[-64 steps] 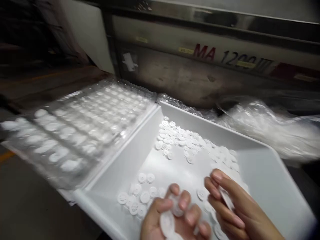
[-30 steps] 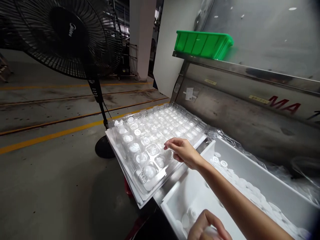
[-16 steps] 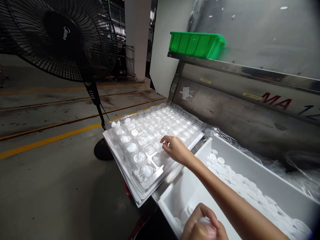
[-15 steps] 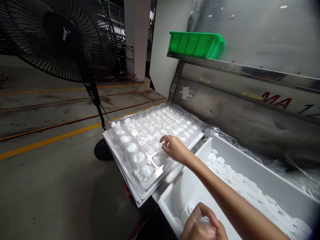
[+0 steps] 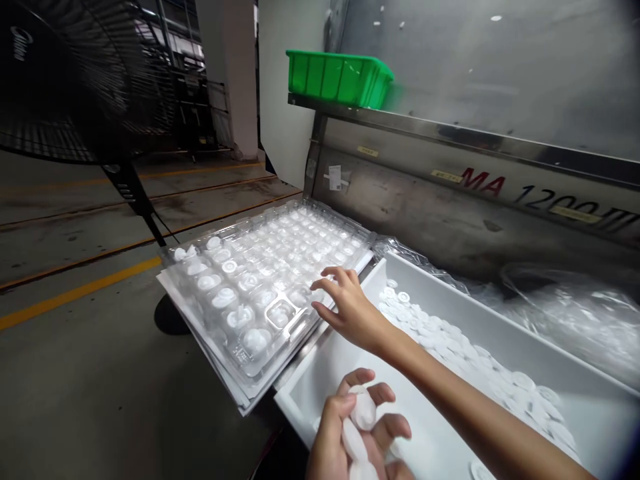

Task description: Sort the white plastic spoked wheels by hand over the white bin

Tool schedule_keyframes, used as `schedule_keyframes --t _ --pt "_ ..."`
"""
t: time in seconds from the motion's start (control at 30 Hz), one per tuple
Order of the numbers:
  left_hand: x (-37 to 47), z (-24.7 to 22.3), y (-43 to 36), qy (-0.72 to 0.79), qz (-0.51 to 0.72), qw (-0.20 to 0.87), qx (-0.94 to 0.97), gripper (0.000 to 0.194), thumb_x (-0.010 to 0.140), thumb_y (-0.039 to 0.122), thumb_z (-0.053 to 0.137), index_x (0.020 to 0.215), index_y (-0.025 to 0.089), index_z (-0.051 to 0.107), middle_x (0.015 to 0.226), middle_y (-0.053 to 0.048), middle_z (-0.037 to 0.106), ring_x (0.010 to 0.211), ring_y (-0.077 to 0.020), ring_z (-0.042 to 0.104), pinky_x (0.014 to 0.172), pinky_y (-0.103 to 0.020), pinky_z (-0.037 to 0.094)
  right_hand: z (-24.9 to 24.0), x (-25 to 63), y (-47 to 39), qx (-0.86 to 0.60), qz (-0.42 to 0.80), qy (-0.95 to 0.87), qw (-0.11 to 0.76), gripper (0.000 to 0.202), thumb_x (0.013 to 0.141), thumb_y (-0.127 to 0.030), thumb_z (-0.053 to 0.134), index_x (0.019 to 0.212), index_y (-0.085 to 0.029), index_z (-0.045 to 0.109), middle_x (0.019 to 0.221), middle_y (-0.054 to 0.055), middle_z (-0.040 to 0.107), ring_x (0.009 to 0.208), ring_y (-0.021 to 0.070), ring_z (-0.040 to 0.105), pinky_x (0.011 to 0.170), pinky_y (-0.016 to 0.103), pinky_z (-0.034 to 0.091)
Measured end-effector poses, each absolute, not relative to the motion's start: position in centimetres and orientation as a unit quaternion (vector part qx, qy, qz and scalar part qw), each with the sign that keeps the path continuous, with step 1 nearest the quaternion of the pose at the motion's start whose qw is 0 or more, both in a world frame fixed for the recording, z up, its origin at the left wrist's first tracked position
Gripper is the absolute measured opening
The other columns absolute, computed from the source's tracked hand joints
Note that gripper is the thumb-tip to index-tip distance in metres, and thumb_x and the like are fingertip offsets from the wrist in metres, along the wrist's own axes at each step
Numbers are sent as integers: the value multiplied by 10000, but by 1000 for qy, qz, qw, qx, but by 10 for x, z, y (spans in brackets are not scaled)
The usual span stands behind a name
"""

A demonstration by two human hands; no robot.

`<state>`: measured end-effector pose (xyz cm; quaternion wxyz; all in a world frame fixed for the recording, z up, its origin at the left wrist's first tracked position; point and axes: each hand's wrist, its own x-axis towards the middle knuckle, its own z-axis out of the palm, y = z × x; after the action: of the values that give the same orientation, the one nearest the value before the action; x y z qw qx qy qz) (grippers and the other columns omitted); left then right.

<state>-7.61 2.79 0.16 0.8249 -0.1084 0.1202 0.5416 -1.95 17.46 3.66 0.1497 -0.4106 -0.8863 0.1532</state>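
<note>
So the left hand [image 5: 357, 433] sits low at the bottom edge, over the near corner of the white bin [image 5: 595, 417], fingers curled round a small stack of white discs [image 5: 361, 413] — grip closed on them, thumb and forefinger pinching the top one. The right hand [image 5: 350, 308] reaches across to the clear blister tray [image 5: 260, 280], fingers spread and loose, nothing visibly in its grip, fingertips just over the tray's near right edge.

Around it: the tray lies tilted on a pile of similar sheets, sticking out past the bin's left wall with its near corner hanging over the floor [image 5: 75, 373]. Most of its pockets already have a white piece in them; one pocket near the front, just left of the right hand, looks empty. More loose discs [image 5: 450, 333] lie in a long heap along the bin's far wall. Crinkly clear plastic film [image 5: 575, 313] bunches behind the bin to the right, against the steel machine front [image 5: 425, 213]. A green crate [image 5: 337, 77] sits up on the machine's ledge, well apart from the hands. A black standing fan [image 5: 65, 80] is off to the left, its base partly hidden under the tray.

Open room is mostly on the left side, bare floor; the machine wall closes off the back.
</note>
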Motion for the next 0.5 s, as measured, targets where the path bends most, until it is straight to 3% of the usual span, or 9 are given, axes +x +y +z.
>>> schedule_keyframes --t 0.07,0.13,0.2,0.33,0.4,0.5 --pt "-77 8 28 149 520 827 -155 242 861 273 548 1085 229 628 996 -11 764 851 -171 734 619 -298 522 54 5 154 -424 182 -871 167 246 1016 -320 539 1227 -203 588 1286 83 581 1178 242 577 962 453 531" --pt "-76 15 28 173 496 829 -191 344 880 231 504 1219 225 563 1110 -27 745 952 -177 726 761 -371 547 73 33 127 -417 212 -869 164 218 1041 -392 471 1200 -287 576 1222 32 610 1131 171 606 907 306 575" --pt "-70 21 28 185 476 834 -210 418 866 188 516 1281 234 534 1142 -33 725 1031 -185 699 834 -377 533 85 61 98 -406 217 -874 154 220 1004 -433 525 1207 -356 567 1320 24 560 1169 169 597 811 215 600" --pt "-47 25 24 170 428 867 -193 462 814 183 561 1270 242 598 1083 -43 710 1002 -212 680 780 -305 505 79 102 50 -388 66 -910 128 261 865 -294 712 1103 -269 606 1301 108 564 1179 289 567 788 327 631" --pt "-35 25 21 161 397 888 -166 484 816 187 573 1293 263 601 1091 -43 711 966 -195 678 771 -288 502 70 115 36 -411 16 -901 136 207 883 -272 691 1074 -248 615 1232 118 599 1127 296 577 780 381 622" --pt "-19 25 16 166 371 901 -154 543 838 197 554 1376 270 540 1238 -58 688 1110 -204 648 901 -323 504 65 132 22 -431 -1 -887 167 229 934 -225 615 1163 -231 625 1198 121 617 1072 272 586 757 373 602"
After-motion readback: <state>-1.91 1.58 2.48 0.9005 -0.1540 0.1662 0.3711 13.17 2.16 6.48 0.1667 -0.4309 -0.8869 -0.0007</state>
